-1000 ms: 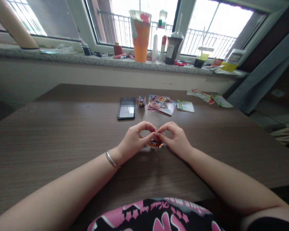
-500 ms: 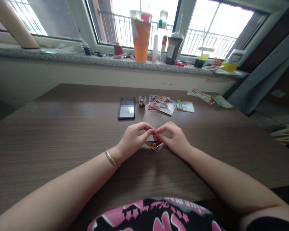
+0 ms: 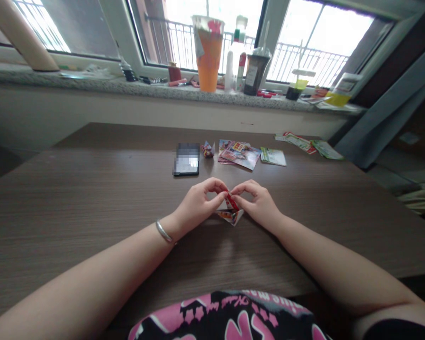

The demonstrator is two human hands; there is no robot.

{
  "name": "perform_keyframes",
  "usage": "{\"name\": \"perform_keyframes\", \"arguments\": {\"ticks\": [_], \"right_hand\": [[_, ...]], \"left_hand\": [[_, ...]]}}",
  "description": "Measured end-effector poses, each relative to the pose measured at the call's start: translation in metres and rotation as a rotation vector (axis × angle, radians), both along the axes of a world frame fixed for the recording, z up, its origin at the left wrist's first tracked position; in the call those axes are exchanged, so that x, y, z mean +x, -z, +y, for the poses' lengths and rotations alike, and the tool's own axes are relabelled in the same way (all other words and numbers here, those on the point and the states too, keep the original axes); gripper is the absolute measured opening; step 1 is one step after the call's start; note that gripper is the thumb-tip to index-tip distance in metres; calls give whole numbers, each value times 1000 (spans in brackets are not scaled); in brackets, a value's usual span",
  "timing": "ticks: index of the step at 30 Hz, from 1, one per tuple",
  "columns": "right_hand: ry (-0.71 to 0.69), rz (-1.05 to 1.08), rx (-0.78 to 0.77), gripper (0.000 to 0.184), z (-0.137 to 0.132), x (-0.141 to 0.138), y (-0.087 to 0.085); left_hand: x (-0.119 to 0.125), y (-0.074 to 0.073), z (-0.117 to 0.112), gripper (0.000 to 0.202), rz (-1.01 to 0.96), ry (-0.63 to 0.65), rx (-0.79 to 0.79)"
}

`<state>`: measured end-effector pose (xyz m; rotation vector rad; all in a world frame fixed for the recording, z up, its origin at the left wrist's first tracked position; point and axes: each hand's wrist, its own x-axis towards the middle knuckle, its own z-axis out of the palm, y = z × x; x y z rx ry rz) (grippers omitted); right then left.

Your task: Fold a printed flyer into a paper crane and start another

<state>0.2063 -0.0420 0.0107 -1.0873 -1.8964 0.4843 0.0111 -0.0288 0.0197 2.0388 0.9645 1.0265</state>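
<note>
Left hand (image 3: 202,200) and right hand (image 3: 258,200), bare, meeting at mid-table: in each, the thumb and bent fingers close in a pinch, leaving a rounded gap between thumb and index finger. Both grip the same object, a small piece of folded paper (image 3: 230,217), the left from its left side and the right from its upper right. The paper lies between and just below the 2 sets of fingertips; red, white and orange printed faces show, with a pale pointed corner directed toward the wearer. Its upper part is partly hidden by the fingers, and whether its lower edge touches the table (image 3: 92,203) cannot be told. A silver bangle (image 3: 163,232) encircles the left wrist.

Beyond the hands, from left to right: a dark phone (image 3: 186,161), partly pixelated; just beside it, a small folded paper figure (image 3: 208,150) with raised points; an overlapping pile of pink-toned printed sheets (image 3: 240,155); and, near the pile's right side, a green-and-white card (image 3: 273,157). Farther right, toward the back edge, lie red-and-green strips (image 3: 299,142) and a green packet (image 3: 326,149).

Behind the table, a speckled windowsill (image 3: 92,84) carries a tall cup of orange liquid (image 3: 208,63), a dark lidded cup (image 3: 255,73) with a straw, and a container of yellow liquid (image 3: 338,98). A grey curtain (image 3: 382,106) hangs at right.
</note>
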Motion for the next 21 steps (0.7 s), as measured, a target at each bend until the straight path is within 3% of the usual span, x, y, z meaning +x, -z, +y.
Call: {"name": "perform_keyframes", "arguments": {"ticks": [5,9,16,21], "right_hand": [[-5,42,-48,5,2,0,5],[0,264,-165,11,9,0,14],[43,487,-249,23,18,0,20],[37,464,-242,27,17,-1,18]], "left_hand": [[0,1,2,18,-11,5,-28],[-1,12,8,31,-93,-70,-61],[-2,26,14,80,-184,212,-286],[0,18,8,92,17,231,-265]]}}
